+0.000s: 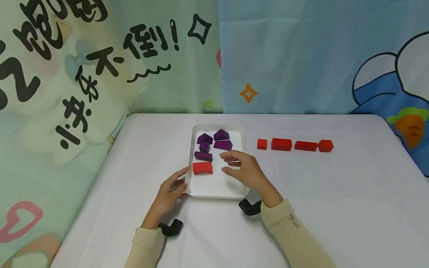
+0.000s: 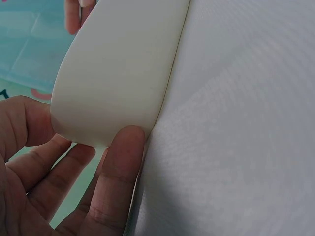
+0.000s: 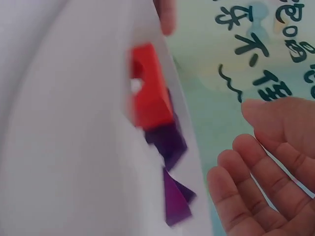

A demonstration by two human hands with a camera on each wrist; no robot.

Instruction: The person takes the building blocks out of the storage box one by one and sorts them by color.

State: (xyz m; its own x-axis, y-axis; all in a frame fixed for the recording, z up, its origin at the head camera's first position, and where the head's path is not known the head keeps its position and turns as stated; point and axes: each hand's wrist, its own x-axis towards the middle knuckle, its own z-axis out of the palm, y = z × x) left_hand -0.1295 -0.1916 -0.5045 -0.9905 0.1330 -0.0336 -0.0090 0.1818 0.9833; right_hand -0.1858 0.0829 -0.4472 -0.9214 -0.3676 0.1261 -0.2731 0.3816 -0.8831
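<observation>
While a white surface [image 1: 352, 208] carries a white tray [image 1: 218, 189], the left grip [image 1: 168, 192] holds the tray's left edge; the right grip [image 1: 247, 169] hovers over it, fingers parted. Four red blocks [image 1: 281, 144] lie rowed to its right; inside are a notched red block [image 1: 202, 167] and five purple blocks [image 1: 203, 156].

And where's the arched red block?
In the head view, the arched red block lies at left inside the white rectangular tray, just below the purple angular blocks.

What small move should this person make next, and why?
I'd probably reach the empty right hand toward the small square-faced red block: it's the closest outside the white rectangular tray, where a notched red block already sits.
</observation>
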